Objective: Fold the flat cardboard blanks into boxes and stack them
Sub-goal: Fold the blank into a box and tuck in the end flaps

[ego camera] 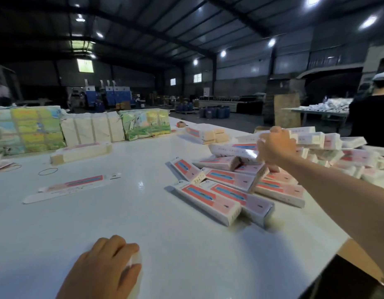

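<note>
1. At lower centre of the frame, the left hand (104,266) lies palm-down on the white table (143,223), fingers loosely curled over a small white piece that is mostly hidden; whether it grips that piece cannot be told.
2. Right of centre, the right hand (275,147) reaches out on a bare forearm over the pile of folded boxes (240,186). Its fingers are curled around the end of one white box (234,151) held at the top of the pile.
3. Folded boxes, pink and blue on their faces, lie heaped and overlapping from centre right to the right edge, not in a neat stack.
4. Left of centre, one flat blank (72,186) lies alone on the table, well apart from both hands. A rubber band (48,171) lies just above it.
5. Further up and left, a bundle of flat blanks (81,152) rests on the table; a second bundle (205,133) sits upper centre.
6. Along the upper left, wrapped packages (35,130) with colourful printing stand in a row.
7. At the right edge, a person in dark clothing (372,113) stands beside the table.
</note>
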